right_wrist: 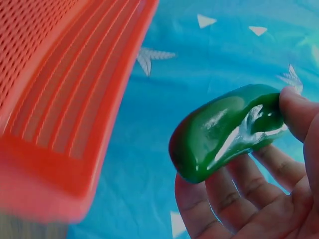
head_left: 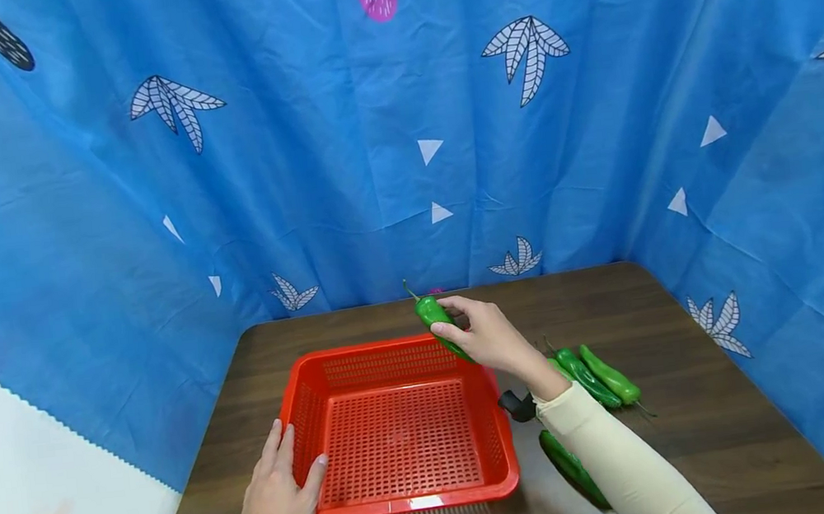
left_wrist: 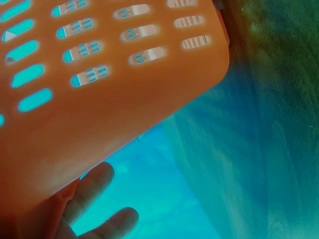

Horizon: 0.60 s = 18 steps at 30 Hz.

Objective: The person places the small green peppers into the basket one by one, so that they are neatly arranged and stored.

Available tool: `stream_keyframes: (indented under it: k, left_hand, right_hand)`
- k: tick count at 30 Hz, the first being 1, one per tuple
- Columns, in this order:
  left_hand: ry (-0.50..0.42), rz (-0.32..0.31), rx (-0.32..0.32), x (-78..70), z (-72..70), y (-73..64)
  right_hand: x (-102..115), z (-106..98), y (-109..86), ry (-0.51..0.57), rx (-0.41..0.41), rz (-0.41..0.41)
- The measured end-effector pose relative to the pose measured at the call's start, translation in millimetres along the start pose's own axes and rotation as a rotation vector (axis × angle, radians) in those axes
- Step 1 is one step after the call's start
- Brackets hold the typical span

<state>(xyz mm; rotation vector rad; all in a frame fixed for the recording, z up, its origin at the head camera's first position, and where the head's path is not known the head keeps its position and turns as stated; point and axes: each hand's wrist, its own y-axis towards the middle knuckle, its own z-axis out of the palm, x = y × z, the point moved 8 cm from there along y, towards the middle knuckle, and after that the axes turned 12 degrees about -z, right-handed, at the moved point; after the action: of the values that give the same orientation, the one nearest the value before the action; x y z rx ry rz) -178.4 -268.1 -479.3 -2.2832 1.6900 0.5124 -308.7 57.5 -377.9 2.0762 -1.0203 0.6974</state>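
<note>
My right hand (head_left: 485, 334) pinches a glossy green pepper (head_left: 432, 313) over the far right rim of the red plastic basket (head_left: 417, 505). In the right wrist view the pepper (right_wrist: 224, 132) lies between the thumb and the fingers, its blunt end towards the basket wall (right_wrist: 70, 119). My left hand (head_left: 274, 494) holds the basket's left rim, with the thumb over the inner side and the fingers along the outside. Two fingers (left_wrist: 94, 186) show beside the perforated basket wall (left_wrist: 124, 94) in the left wrist view. The basket's floor is bare.
Several more green peppers (head_left: 610, 376) lie on the wooden table right of the basket, partly behind the right forearm. Another dark green pepper (head_left: 572, 469) lies nearer the front. A black object (head_left: 517, 406) sits beside the right wrist. Blue patterned curtain (head_left: 374, 170) encloses the table's back and sides.
</note>
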Motion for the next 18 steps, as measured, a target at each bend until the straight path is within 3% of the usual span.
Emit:
stream_keyframes:
  k: [11,18]
  left_hand:
    - [-0.013,-0.027,0.037,1.4,0.9,-2.3]
    - [-0.014,-0.033,0.045,0.9,-2.2,-2.0]
  right_hand:
    - [-4.3,60.2,32.3,0.172,0.046,0.099]
    - [-10.3,113.1,38.2,0.503,0.115,0.27]
